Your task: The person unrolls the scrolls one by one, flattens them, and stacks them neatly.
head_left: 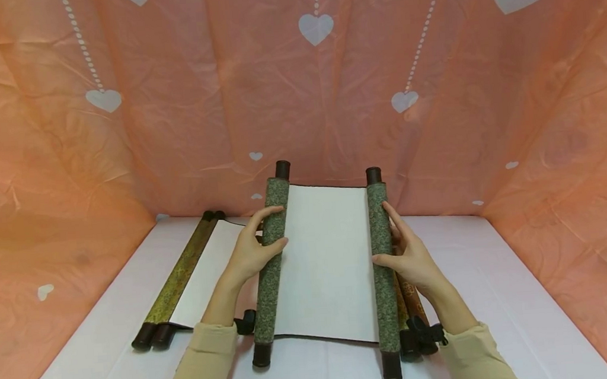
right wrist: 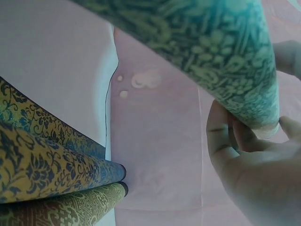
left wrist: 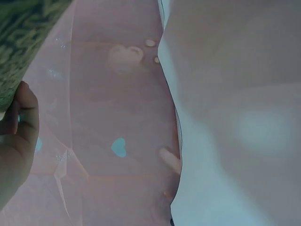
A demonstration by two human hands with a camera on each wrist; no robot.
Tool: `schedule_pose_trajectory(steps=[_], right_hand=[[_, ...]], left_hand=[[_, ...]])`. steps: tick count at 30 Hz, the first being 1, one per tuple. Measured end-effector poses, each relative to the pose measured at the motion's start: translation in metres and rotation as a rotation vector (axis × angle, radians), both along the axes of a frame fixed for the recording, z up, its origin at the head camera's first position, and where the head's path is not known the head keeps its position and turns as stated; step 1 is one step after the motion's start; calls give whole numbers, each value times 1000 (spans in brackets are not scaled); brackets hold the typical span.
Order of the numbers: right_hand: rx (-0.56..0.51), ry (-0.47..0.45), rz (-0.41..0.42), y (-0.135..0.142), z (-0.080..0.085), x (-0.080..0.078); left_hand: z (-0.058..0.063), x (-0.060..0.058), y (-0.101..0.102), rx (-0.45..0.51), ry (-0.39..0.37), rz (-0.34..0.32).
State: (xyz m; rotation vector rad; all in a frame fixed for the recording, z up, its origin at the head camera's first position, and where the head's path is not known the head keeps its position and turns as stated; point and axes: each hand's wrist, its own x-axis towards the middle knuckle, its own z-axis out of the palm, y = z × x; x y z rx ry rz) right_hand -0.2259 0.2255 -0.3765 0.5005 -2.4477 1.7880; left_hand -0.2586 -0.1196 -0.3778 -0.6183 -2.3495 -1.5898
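A green patterned scroll, partly unrolled, is held up in front of me with its blank white sheet (head_left: 326,259) spread between two rolls with dark end knobs. My left hand (head_left: 249,252) grips the left roll (head_left: 272,284), thumb and fingers around its middle. On the other side my right hand (head_left: 415,258) grips the right roll (head_left: 386,308) the same way. In the right wrist view the fingers curl around the flower-patterned green roll (right wrist: 221,61). The left wrist view has the left hand (left wrist: 21,146) at the edge, beneath the green roll (left wrist: 28,42).
Behind the held scroll, a gold scroll (head_left: 184,273) lies part unrolled on the white table (head_left: 81,356), its sheet partly hidden. Gold-and-blue (right wrist: 56,165) and brown-green (right wrist: 66,207) rolls lie side by side at the right. Orange cloth (head_left: 276,108) with hearts hangs behind.
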Motion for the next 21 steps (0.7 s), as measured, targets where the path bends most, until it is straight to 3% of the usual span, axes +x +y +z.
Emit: schedule_pose_trajectory(steps=[9, 13, 21], right_hand=[[19, 15, -16, 2, 4, 1], [-25, 23, -2, 4, 6, 1], [-53, 3, 0, 11, 8, 2]], left_hand=[[0, -1, -4, 69, -23, -65], [1, -1, -7, 71, -18, -86], [4, -1, -14, 27, -34, -13]])
